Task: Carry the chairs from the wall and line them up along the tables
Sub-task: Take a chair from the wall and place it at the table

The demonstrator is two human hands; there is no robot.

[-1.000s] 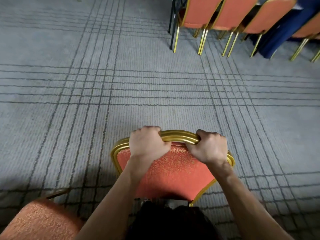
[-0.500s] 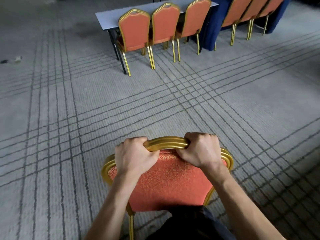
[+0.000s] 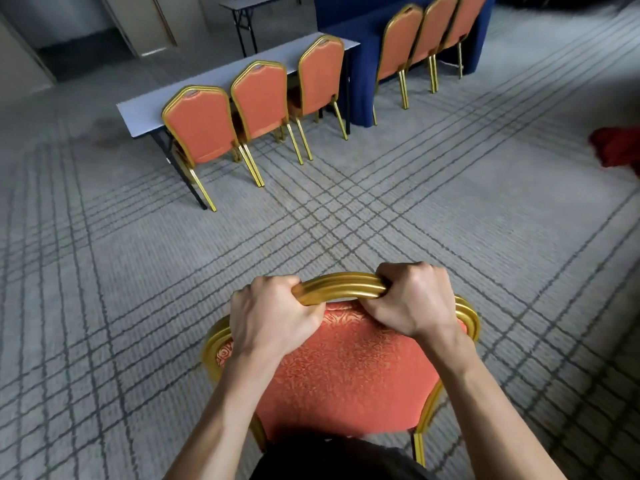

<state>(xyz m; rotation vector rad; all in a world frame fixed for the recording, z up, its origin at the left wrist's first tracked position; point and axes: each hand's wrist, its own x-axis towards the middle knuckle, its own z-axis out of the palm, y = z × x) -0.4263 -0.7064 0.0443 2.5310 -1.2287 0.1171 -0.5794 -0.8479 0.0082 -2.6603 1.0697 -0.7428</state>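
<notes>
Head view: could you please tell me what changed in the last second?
The carried chair has moved away from a neighbouring chair, now out of view, toward the table with three chairs. The left hand and right hand keep gripping its top rail.

Your left hand (image 3: pixel 273 317) and right hand (image 3: pixel 412 299) are bare, and both forearms (image 3: pixel 225 403) are uncovered down to the view's bottom edge. Between them you wear a black garment (image 3: pixel 339 459), too blurred to identify.
</notes>
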